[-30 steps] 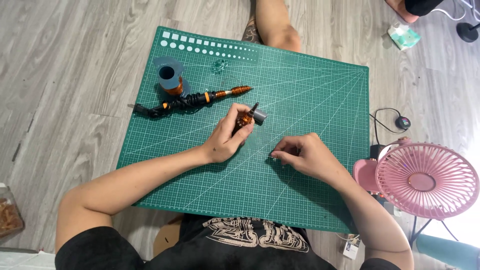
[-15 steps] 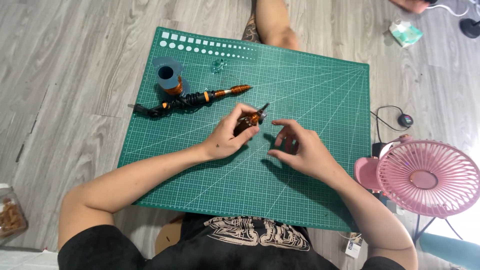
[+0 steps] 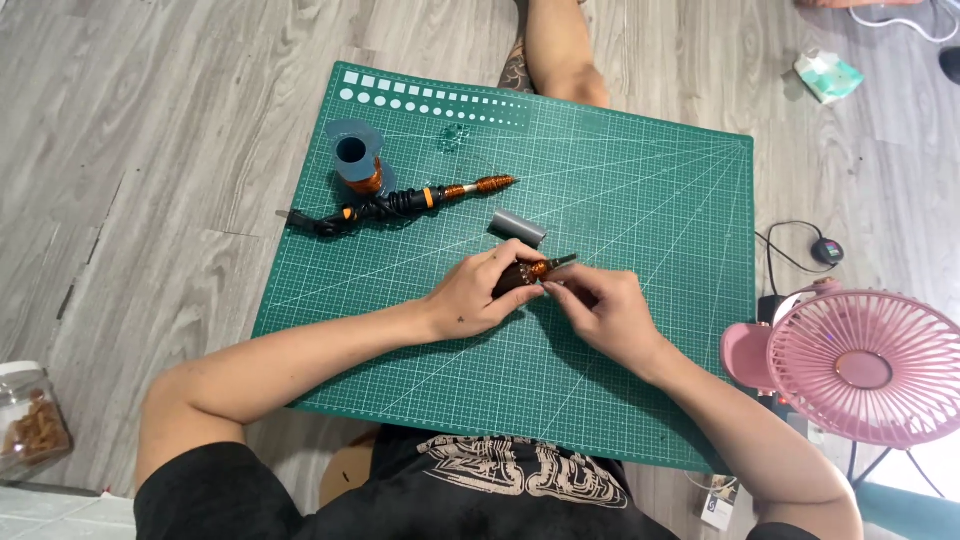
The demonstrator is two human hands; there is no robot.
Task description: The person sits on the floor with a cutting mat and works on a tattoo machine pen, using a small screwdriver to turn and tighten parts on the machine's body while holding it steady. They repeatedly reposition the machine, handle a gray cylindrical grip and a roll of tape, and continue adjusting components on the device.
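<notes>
Dark tool with orange wrapping held between both hands, left hand closed around its body, right hand pinching near its tip, grey cap just beyond the hands on green cutting mat

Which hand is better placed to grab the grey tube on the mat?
Probably the right hand: only its fingertips touch the tip of the small tool, while the left hand grips it. The grey tube lies free just above both.
</notes>
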